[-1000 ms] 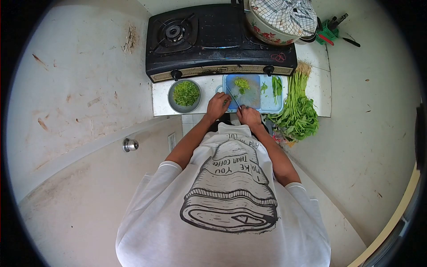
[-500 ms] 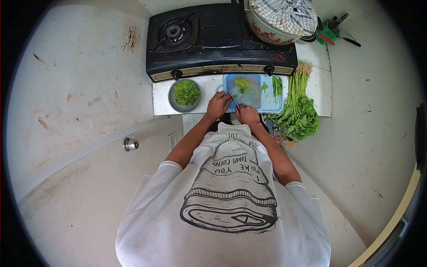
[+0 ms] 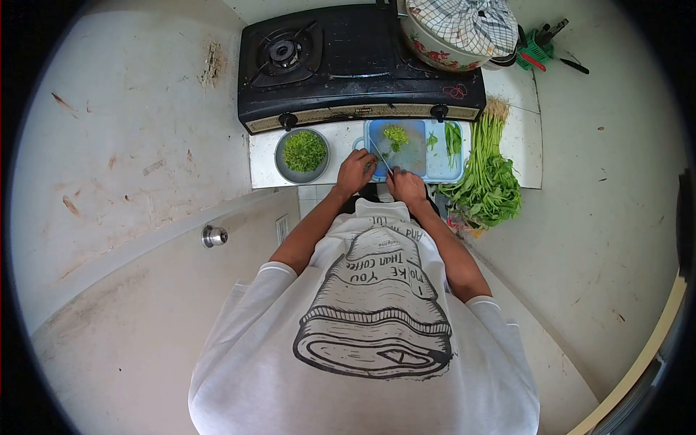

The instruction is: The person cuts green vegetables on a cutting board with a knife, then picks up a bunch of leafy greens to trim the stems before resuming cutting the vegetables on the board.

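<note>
My right hand (image 3: pixel 407 185) is closed around the handle of a knife (image 3: pixel 381 155), whose blade points up and left over the blue cutting board (image 3: pixel 415 156). At the board's left edge my left hand (image 3: pixel 355 171) is closed, its fingertips beside the blade; what it holds is too small to make out. Chopped greens (image 3: pixel 395 136) lie on the upper part of the board. Long green leaves (image 3: pixel 453 141) rest at the right side of the light blue tray (image 3: pixel 440 172). A grey bowl (image 3: pixel 280 161) left of my hands holds finely chopped greens (image 3: pixel 304 151).
A black gas stove (image 3: pixel 348 65) spans the counter's back, with a cloth-topped floral pot (image 3: pixel 442 58) on its right. A bunch of leafy stems (image 3: pixel 489 167) hangs over the counter's front right. Behind stands a green basket (image 3: pixel 535 52) with utensils. A door knob (image 3: pixel 214 235) is at left.
The knife blade has shifted slightly up and to the left, and my right hand has turned a little with it. My left hand stays nearly in place.
</note>
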Tool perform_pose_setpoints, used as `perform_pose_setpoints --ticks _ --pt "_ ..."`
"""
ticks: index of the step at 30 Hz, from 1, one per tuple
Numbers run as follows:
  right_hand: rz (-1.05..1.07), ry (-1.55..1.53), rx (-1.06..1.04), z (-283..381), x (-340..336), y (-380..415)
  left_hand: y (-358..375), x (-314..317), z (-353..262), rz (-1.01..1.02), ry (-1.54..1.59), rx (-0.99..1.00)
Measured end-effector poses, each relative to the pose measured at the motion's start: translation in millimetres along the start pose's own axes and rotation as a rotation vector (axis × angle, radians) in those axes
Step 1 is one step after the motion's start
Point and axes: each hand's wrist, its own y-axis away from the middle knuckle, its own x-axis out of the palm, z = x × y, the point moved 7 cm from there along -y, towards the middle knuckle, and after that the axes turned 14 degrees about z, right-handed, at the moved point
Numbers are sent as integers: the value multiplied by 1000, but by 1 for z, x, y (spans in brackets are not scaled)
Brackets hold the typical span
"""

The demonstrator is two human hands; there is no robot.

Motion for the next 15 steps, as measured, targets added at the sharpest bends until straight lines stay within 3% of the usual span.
perform_pose_setpoints --ticks 15 --pt "61 44 -3 9 1 -2 0 -1 -1 12 22 -50"
